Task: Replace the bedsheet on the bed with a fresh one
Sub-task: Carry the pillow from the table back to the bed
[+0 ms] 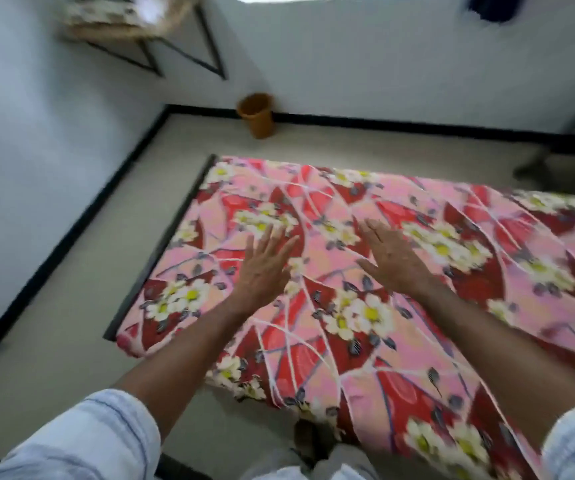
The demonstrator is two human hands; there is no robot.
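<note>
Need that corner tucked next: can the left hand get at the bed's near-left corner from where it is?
Probably yes. The left hand lies flat and free on the bedsheet, and only bare sheet lies between it and the corner.

The bed [161,251] is covered by a floral bedsheet [417,323]. Two flat hands, the left hand [265,268] and the right hand [393,258], are laid on the sheet.

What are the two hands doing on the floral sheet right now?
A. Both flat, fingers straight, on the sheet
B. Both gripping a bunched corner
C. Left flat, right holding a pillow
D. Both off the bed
A: the left hand and right hand lie palm-down, fingers straight, on the floral sheet.
</note>
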